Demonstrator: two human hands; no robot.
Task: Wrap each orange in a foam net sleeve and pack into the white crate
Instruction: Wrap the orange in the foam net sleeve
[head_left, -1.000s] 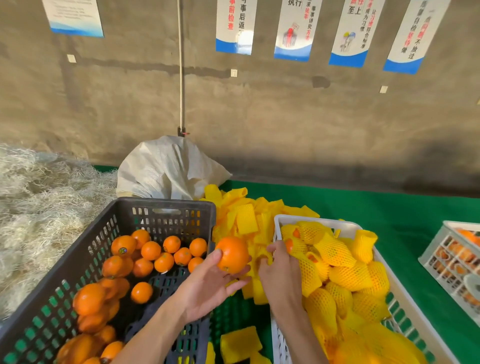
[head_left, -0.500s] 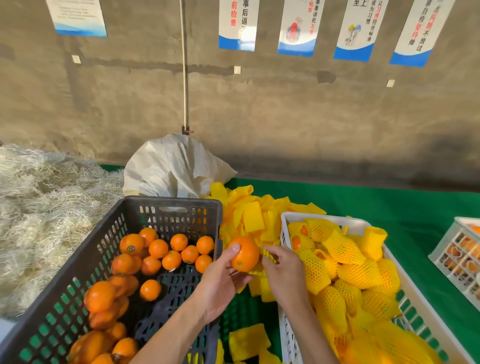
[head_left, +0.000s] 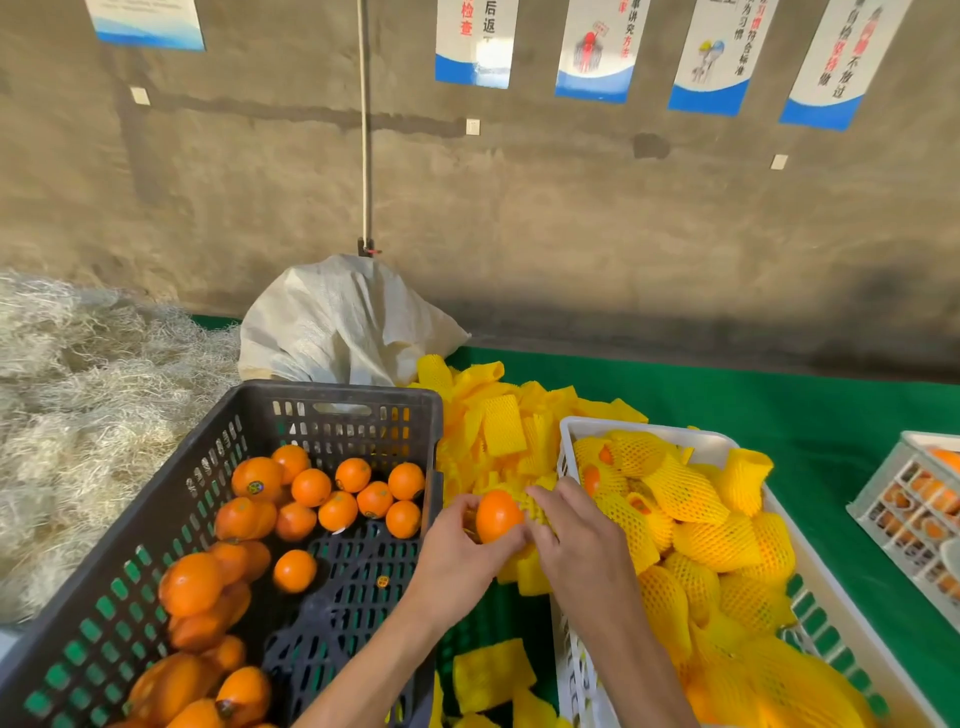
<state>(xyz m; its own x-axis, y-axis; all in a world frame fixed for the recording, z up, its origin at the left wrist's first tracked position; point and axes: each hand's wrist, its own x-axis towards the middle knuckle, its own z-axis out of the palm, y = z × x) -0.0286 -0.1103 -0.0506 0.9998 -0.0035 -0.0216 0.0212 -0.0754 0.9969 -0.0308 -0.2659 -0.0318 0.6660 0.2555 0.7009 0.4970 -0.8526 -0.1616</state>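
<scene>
Left hand (head_left: 457, 561) gripping a bare orange (head_left: 497, 515) over the narrow gap between dark crate (head_left: 332, 400) and white crate (head_left: 644, 431) rims, right hand (head_left: 582, 545) pinching a yellow foam net sleeve (head_left: 535, 506) against it, loose sleeves (head_left: 498, 431) crowding the gap behind

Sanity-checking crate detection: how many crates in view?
3. Black crate at left holds bare oranges; white crate right of centre holds netted ones; a third crate is cut off at the right edge.
</scene>
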